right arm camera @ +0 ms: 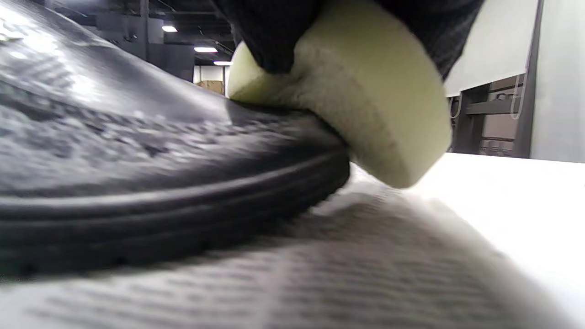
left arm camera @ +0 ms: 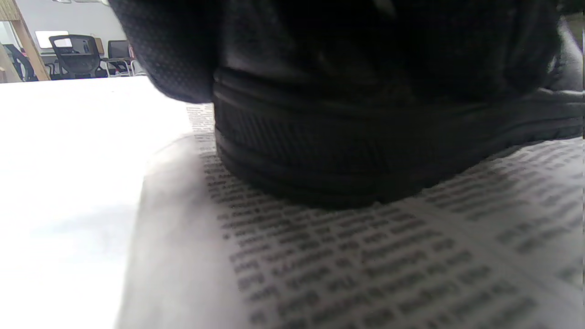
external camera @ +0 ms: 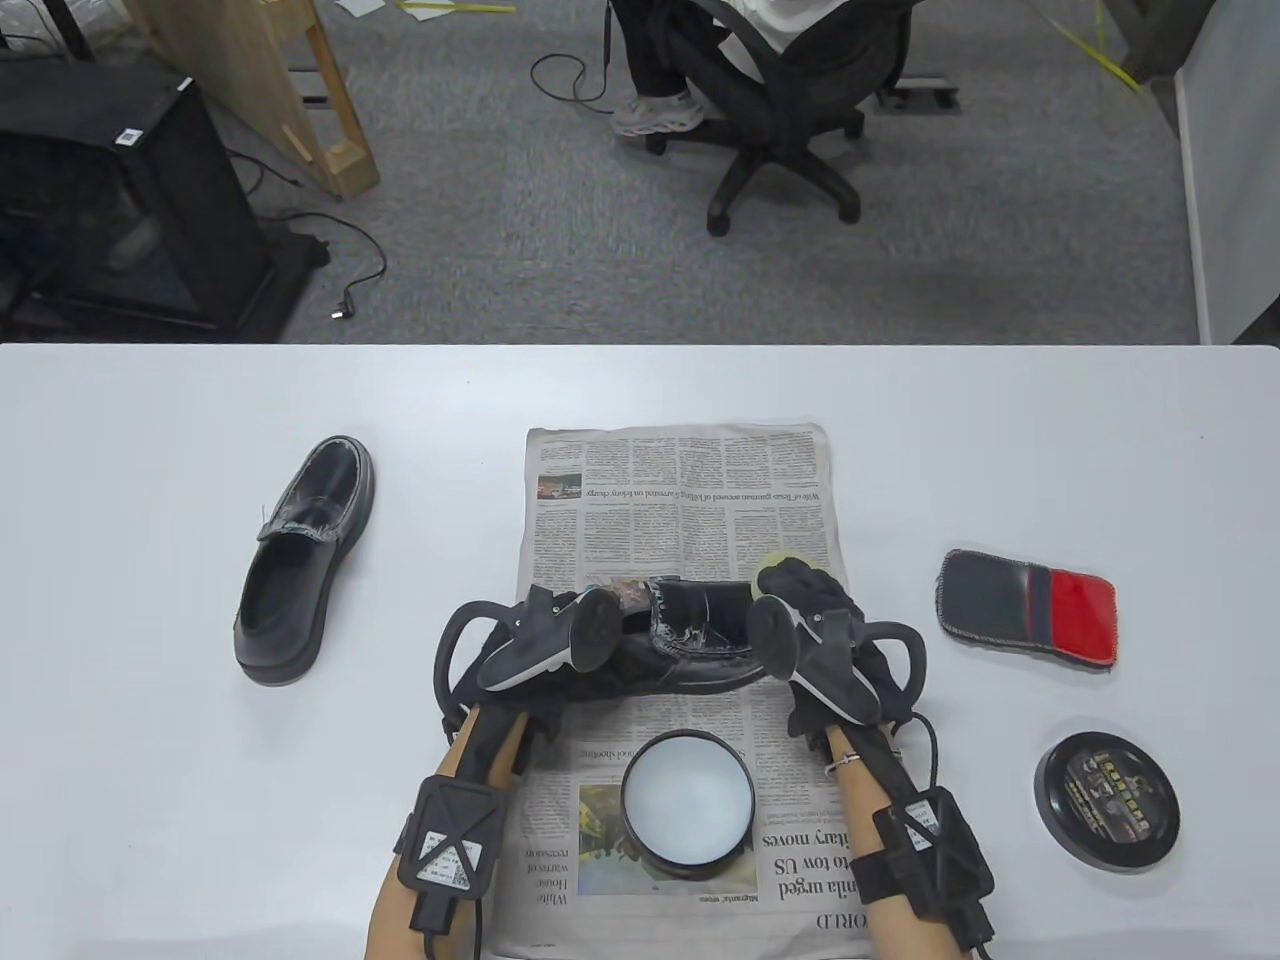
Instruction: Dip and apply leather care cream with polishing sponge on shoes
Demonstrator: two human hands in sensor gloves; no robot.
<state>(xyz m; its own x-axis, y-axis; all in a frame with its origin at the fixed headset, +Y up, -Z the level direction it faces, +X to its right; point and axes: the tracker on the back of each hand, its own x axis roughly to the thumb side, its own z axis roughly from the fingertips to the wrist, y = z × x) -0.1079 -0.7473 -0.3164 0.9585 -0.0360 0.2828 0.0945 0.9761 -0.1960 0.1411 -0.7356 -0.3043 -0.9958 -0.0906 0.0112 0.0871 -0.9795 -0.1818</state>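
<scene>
A glossy black leather loafer [external camera: 690, 655] lies crosswise on the spread newspaper [external camera: 680, 480], just beyond the open round tin of pale cream [external camera: 687, 803]. The left hand [external camera: 530, 640] grips its heel end. At the toe, the right hand [external camera: 810, 610] pinches a pale yellow round foam sponge [right arm camera: 365, 109] against the leather.

Colours noted around the newspaper [external camera: 690, 490], grey-white with black print:
- On it: glossy black shoe [external camera: 690, 640]; pale yellow-green sponge [right arm camera: 365, 100]; black-rimmed tin of white cream [external camera: 687, 802].
- Left of it: second black shoe [external camera: 305, 560].
- Right of it: black-and-red cloth [external camera: 1030, 608]; black lid [external camera: 1105, 803].
</scene>
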